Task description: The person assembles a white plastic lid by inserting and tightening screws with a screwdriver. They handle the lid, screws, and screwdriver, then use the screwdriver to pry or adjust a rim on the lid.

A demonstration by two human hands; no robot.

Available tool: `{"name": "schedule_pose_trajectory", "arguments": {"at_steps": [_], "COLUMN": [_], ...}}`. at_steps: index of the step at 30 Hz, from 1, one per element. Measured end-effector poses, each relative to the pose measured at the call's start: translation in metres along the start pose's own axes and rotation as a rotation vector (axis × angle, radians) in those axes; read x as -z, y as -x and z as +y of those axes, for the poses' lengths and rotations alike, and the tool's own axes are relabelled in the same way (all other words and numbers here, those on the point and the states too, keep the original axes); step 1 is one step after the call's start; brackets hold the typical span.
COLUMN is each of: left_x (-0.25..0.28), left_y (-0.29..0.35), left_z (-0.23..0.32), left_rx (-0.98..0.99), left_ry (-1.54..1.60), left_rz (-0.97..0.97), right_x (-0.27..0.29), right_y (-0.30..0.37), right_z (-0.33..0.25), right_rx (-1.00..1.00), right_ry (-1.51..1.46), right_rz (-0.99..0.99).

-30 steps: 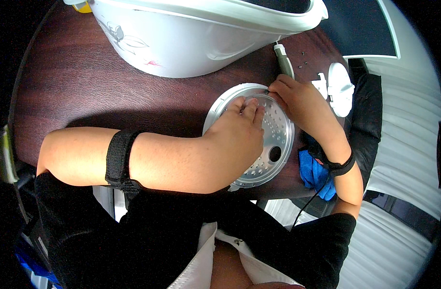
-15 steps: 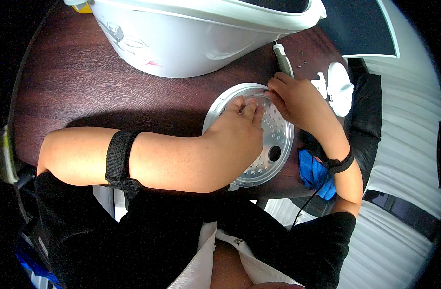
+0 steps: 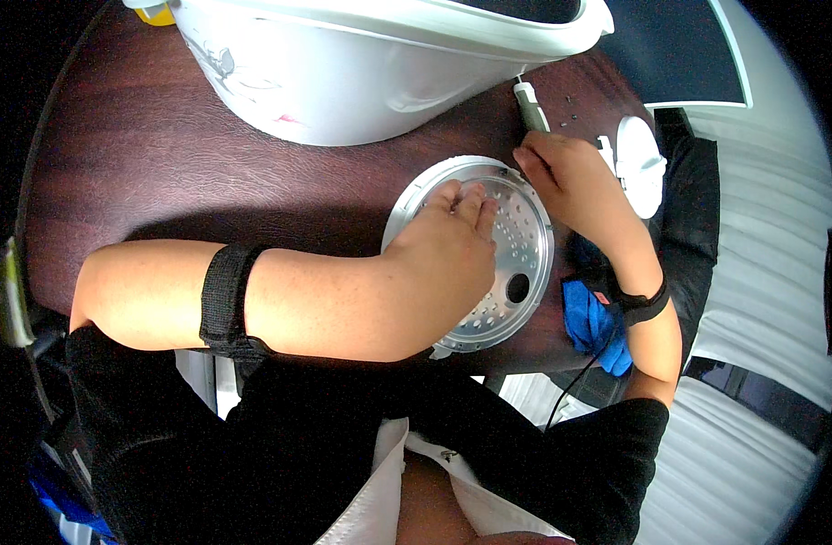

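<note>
A silver perforated metal disc (image 3: 516,227) with a pale rim and one large dark hole lies on the table in front of me. My left hand (image 3: 452,250) rests on it, palm down, fingers stretched out over the small holes. Just past the disc's upper right edge is my right hand (image 3: 570,182), its fingers curled together. What they hold, if anything, is hidden. Beyond its knuckles a white-and-grey handled tool with a thin shaft, like a screwdriver (image 3: 530,107), lies on the table. My right hand covers the handle's near end.
A large white tub-shaped housing (image 3: 343,91) stands at the back of the dark wooden table (image 3: 116,163). White plastic parts (image 3: 640,168) and several tiny dark screws (image 3: 567,118) lie at right. A blue cloth (image 3: 590,327) is by my right wrist, near a thin black cable (image 3: 566,395).
My right hand has moved off the disc's rim, slightly right and away from me, with its fingers more curled. My left hand stays on the disc.
</note>
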State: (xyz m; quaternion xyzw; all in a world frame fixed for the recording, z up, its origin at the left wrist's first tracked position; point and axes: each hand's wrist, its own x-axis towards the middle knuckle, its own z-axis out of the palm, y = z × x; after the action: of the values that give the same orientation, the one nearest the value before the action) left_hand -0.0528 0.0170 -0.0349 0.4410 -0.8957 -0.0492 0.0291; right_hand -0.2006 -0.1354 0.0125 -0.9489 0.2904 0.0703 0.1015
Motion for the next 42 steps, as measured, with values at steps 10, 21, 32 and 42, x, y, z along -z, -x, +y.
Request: {"name": "schedule_pose_trajectory", "arguments": {"at_steps": [10, 21, 32, 42], "left_x": [-0.002, -0.002, 0.006, 0.001], "left_y": [-0.001, 0.001, 0.006, 0.001], "left_z": [0.0, 0.002, -0.003, -0.004], "left_rx": [-0.001, 0.0, -0.039, -0.051], "left_ry": [-0.021, -0.033, 0.075, 0.061], "left_rz": [-0.008, 0.02, 0.032, 0.025], "right_x": [-0.007, -0.021, -0.023, -0.008], "right_y": [0.004, 0.004, 0.012, 0.017], "right_z": [-0.006, -0.008, -0.026, 0.011], "right_rx": [0.19, 0.144, 0.172, 0.166], "right_ry": [0.331, 0.204, 0.181, 0.057], "right_rz": [-0.087, -0.06, 0.202, 0.084]}}
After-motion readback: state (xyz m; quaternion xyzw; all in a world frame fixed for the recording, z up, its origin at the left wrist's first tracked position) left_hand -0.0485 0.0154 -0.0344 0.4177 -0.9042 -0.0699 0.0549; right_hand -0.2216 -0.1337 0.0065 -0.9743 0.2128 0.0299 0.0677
